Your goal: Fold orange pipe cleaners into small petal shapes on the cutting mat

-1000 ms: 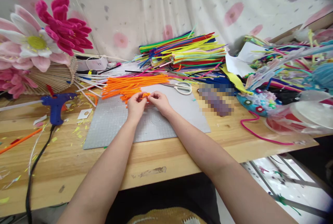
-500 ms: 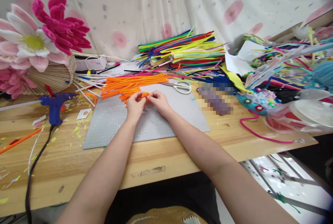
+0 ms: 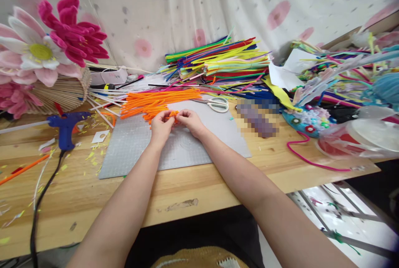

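Over the grey cutting mat [image 3: 131, 151], my left hand [image 3: 162, 126] and my right hand [image 3: 190, 122] meet, fingers pinched together. Between them is a small bent orange pipe cleaner [image 3: 173, 114], gripped from both sides; its exact shape is partly covered by my fingers. Just beyond my left hand lies a pile of loose orange pipe cleaners [image 3: 156, 101], some resting on the mat's far edge. Scissors with white handles [image 3: 218, 104] lie behind my right hand on the mat.
A blue glue gun [image 3: 66, 129] with a black cord lies at left among yellow scraps. Fuzzy flowers [image 3: 71, 31] stand behind it. Bundles of coloured pipe cleaners [image 3: 224, 58] fill the back. A clear plastic tub [image 3: 368, 137] and a pink pipe cleaner [image 3: 311, 161] are at right.
Both hands stay in the same place, still pinching the orange pipe cleaner. My right hand's fingers have shifted very slightly; the view has moved a little.
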### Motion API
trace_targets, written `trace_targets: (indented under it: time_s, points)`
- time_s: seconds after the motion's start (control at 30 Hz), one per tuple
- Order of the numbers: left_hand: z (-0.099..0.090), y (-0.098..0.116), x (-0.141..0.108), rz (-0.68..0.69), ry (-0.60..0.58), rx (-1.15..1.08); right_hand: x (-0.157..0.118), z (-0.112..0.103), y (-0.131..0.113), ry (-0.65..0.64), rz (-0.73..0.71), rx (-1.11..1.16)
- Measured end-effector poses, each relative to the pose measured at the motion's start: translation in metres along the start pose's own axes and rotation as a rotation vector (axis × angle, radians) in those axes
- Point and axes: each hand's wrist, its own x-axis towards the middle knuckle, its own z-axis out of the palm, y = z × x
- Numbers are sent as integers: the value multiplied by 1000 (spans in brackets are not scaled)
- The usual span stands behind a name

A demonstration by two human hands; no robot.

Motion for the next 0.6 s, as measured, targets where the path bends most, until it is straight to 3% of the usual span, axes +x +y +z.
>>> trace_targets:
  time_s: [0.17,0.43,0.6]
  points:
    - [1,-1,-1,13,-1,37,-1,0,-1,6,4,-37]
    - [4,-4,1,-30,82,107,3,7,5,197,-130,-407]
    - [2,-4,-1,1,51,84,0,7,0,233,-195,-471]
